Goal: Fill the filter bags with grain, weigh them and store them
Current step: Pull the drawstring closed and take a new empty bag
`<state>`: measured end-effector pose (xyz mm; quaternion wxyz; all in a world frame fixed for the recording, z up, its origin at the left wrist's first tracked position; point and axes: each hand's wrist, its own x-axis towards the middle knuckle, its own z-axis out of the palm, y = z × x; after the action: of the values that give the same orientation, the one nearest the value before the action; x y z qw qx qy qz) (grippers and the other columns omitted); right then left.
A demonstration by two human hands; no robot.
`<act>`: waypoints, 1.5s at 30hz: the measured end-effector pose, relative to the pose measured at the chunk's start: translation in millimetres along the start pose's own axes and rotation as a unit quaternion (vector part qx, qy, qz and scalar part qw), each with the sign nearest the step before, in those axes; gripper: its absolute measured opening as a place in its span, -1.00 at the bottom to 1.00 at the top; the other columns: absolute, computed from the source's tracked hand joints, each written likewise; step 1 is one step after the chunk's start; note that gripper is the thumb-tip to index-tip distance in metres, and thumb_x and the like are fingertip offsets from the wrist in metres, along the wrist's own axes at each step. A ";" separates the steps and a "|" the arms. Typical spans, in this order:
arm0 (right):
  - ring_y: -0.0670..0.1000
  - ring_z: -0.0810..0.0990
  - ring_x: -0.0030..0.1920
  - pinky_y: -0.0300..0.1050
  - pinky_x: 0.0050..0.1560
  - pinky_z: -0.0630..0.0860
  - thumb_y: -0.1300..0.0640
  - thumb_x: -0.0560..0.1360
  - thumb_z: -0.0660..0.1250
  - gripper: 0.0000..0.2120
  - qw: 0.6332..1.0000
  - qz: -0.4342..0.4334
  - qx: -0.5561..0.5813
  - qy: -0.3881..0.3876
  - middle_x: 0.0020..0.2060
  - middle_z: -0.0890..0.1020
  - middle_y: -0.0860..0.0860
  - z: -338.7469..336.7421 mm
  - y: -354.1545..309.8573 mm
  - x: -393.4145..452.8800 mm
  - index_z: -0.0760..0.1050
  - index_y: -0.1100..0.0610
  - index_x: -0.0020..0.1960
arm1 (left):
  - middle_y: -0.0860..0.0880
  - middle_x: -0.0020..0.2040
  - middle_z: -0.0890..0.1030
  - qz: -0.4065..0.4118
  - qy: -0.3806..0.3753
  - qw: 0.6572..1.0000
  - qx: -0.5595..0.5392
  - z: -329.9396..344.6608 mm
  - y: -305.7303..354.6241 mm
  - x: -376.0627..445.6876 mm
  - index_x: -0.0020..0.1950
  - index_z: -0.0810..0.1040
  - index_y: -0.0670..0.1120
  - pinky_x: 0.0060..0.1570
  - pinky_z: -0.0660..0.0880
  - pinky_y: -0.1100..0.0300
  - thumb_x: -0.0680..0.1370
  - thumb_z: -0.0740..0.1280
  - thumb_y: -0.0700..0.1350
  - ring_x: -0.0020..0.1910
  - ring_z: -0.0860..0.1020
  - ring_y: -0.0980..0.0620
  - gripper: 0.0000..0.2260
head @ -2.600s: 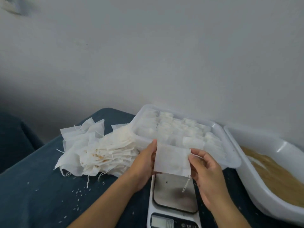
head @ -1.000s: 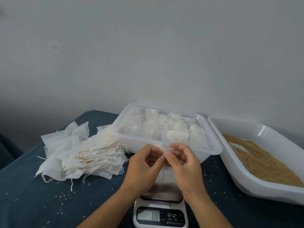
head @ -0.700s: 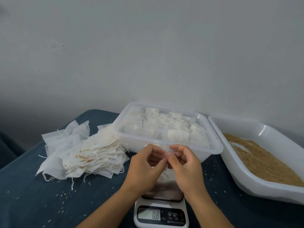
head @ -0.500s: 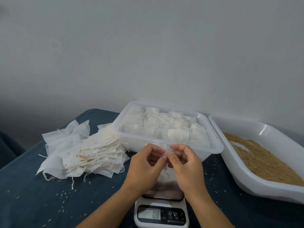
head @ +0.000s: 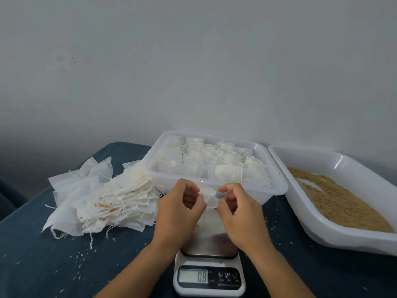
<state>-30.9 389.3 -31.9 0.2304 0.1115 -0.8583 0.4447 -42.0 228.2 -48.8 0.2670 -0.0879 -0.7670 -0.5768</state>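
I hold one white filter bag (head: 209, 197) upright over the steel plate of the kitchen scale (head: 209, 276). My left hand (head: 179, 214) pinches its left rim and my right hand (head: 240, 214) pinches its right rim, and the mouth is spread apart between them. The bag's lower part hangs down to the plate; the display reads 0.8. Behind my hands stands a white storage tray (head: 277, 190) packed with several filled bags. A white tub (head: 318, 235) at the right holds brown grain (head: 335, 198). A pile of empty filter bags (head: 101, 196) lies at the left.
Everything rests on a dark blue cloth-covered table (head: 43, 265) against a pale wall. Loose grains are scattered on the cloth around the pile and the scale. The table's left edge falls off near the far left.
My hands came together over the scale with the flat bag, then drew apart, and the bag's mouth now stands spread between them. The view has tilted slightly.
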 end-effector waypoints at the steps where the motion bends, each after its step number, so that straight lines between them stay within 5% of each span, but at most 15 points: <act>1: -0.15 0.59 -0.14 -0.33 -0.16 0.54 0.18 0.57 0.43 -0.79 0.999 -0.029 -0.034 0.002 -0.19 0.59 -0.16 -1.1 -0.5 0.3 0.54 -0.06 0.13 | 0.20 -0.16 0.64 0.012 -0.001 1.000 0.016 -1.3 0.3 0.3 -0.09 0.49 0.24 -0.21 0.51 0.41 0.51 0.47 -0.15 -0.17 0.64 0.14 -0.71; 8: -0.40 0.41 -0.32 -0.39 -0.33 0.46 0.19 0.49 0.43 -0.79 0.955 -0.255 -0.141 -0.057 0.08 0.59 -0.18 -16.8 -2.5 1.1 0.56 0.03 0.10 | 0.23 -0.13 0.64 0.052 -0.019 0.997 0.059 -7.2 2.1 3.4 -0.08 0.51 0.17 -0.19 0.54 0.38 0.52 0.48 -0.19 -0.17 0.64 0.18 -0.74; 12: -0.49 0.39 -0.26 -0.36 -0.30 0.40 0.21 0.48 0.49 -0.75 0.952 -0.227 -0.173 -0.107 0.01 0.65 -0.18 -15.6 1.2 1.3 0.57 0.03 0.11 | 0.23 -0.13 0.65 0.048 -0.035 0.997 0.050 -6.5 4.1 1.4 -0.05 0.52 0.18 -0.17 0.55 0.38 0.51 0.51 -0.18 -0.16 0.65 0.18 -0.72; 15: -0.30 0.38 -0.29 -0.24 -0.25 0.51 0.11 0.53 0.46 -0.79 0.956 -0.195 -0.186 -0.119 0.03 0.64 -0.17 -16.7 4.5 4.3 0.57 -0.02 0.14 | 0.22 -0.14 0.66 0.019 -0.035 0.999 0.028 -6.0 5.2 0.5 -0.05 0.53 0.18 -0.17 0.55 0.40 0.50 0.51 -0.17 -0.16 0.65 0.20 -0.74; 20: -0.27 0.31 -0.24 -0.38 -0.30 0.32 0.06 0.54 0.46 -0.92 0.946 -0.220 -0.197 -0.130 -0.08 0.60 -0.13 -15.7 2.9 2.8 0.69 0.00 0.02 | 0.19 -0.19 0.66 -0.026 -0.033 0.999 -0.003 -4.5 5.4 2.7 -0.07 0.56 0.10 -0.22 0.52 0.42 0.50 0.49 -0.20 -0.20 0.64 0.17 -0.79; 23: -0.20 0.39 -0.24 -0.19 -0.26 0.49 0.03 0.56 0.40 -0.91 0.947 -0.214 -0.182 -0.156 -0.04 0.61 -0.14 -14.7 1.7 1.2 0.63 0.01 0.02 | 0.15 -0.20 0.67 -0.041 -0.050 0.998 -0.017 -5.4 5.3 3.4 -0.06 0.58 0.10 -0.21 0.54 0.37 0.50 0.48 -0.19 -0.20 0.65 0.15 -0.80; 26: -0.13 0.52 -0.24 0.01 -0.20 0.56 -0.01 0.62 0.27 -0.86 0.954 -0.182 -0.153 -0.183 -0.08 0.67 -0.10 -15.0 0.5 1.6 0.55 0.02 0.08 | 0.11 -0.15 0.69 -0.054 -0.102 0.991 -0.059 -5.2 7.5 3.9 -0.01 0.60 0.09 -0.12 0.57 0.28 0.51 0.44 -0.05 -0.13 0.67 0.12 -0.91; 28: -0.19 0.52 -0.34 -0.13 -0.27 0.51 -0.02 0.65 0.25 -0.85 0.963 -0.161 -0.106 -0.185 -0.13 0.71 -0.08 -17.5 1.4 2.9 0.53 0.01 0.10 | 0.09 -0.07 0.70 -0.048 -0.130 0.986 -0.094 -6.6 9.5 4.2 0.04 0.61 0.06 0.00 0.59 0.22 0.51 0.39 0.10 -0.05 0.67 0.10 -0.82; 30: -0.27 0.55 -0.35 -0.38 -0.27 0.38 0.01 0.67 0.29 -0.85 0.973 -0.141 -0.046 -0.178 -0.20 0.70 -0.14 -20.0 1.8 2.8 0.56 0.01 0.18 | 0.07 0.06 0.69 -0.056 -0.176 0.972 -0.144 -10.2 10.9 5.0 0.15 0.59 0.01 0.10 0.56 0.22 0.50 0.36 0.17 0.08 0.66 0.11 -0.68; 34: -0.12 0.43 -0.45 -0.31 -0.35 0.34 0.11 0.66 0.35 -0.85 0.981 -0.106 0.014 -0.162 -0.39 0.52 -0.25 -24.9 3.6 2.7 0.59 0.04 0.21 | -0.02 0.24 0.67 -0.119 -0.288 0.926 -0.215 -16.5 12.2 5.2 0.37 0.50 0.01 0.18 0.58 0.19 0.50 0.45 0.10 0.27 0.63 0.00 -0.53; 38: 0.04 0.65 -0.30 0.02 -0.25 0.60 0.21 0.65 0.33 -0.88 0.974 -0.086 0.083 -0.191 -0.20 0.71 -0.12 -30.2 -2.1 1.8 0.61 0.07 0.14 | -0.09 0.22 0.66 -0.162 -0.366 0.888 -0.227 -23.2 17.5 6.8 0.37 0.54 0.03 0.01 0.62 0.08 0.53 0.45 0.06 0.15 0.66 -0.07 -0.58; 45: 0.00 0.64 -0.32 -0.18 -0.26 0.54 0.10 0.66 0.31 -0.78 0.973 -0.091 0.098 -0.188 -0.29 0.70 -0.05 -39.6 -7.1 2.3 0.53 0.02 0.29 | -0.06 0.11 0.66 -0.205 -0.460 0.831 -0.236 -28.7 22.8 7.7 0.24 0.64 0.11 -0.13 0.60 0.11 0.49 0.45 0.01 -0.03 0.63 -0.03 -0.68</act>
<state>-18.3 417.5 -6.0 0.0918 0.2926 -0.8248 0.4750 -29.5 207.4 -20.3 -0.2698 -0.2445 -0.6425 -0.6743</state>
